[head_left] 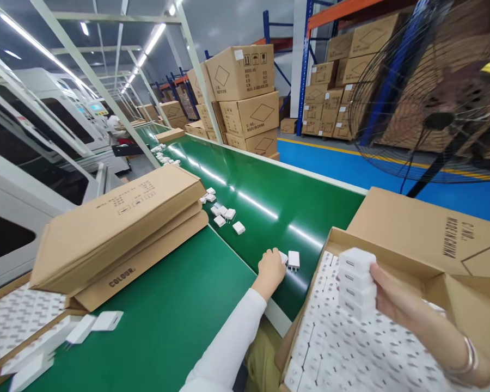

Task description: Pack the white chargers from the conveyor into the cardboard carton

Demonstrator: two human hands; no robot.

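My left hand (pixel 270 270) is closed on a white charger plug (pixel 283 257) at the near edge of the green conveyor belt, its fingers hiding most of it. Just right of it another charger plug (pixel 294 259) lies on the belt, prongs toward me. My right hand (pixel 400 299) grips a stack of several white charger plugs (pixel 357 283), their port faces turned to me. That stack is over an open cardboard box (pixel 330 239), which holds tight rows of white plugs (pixel 335 348) with prongs showing.
More loose plugs (pixel 222 213) lie farther up the conveyor belt (pixel 269 179). Flattened cartons (pixel 122 218) rest at left on the green table (pixel 155 326), above a second box of plugs (pixel 20 321). A fan (pixel 439 117) stands at right. Stacked cartons (pixel 249 109) stand behind the belt.
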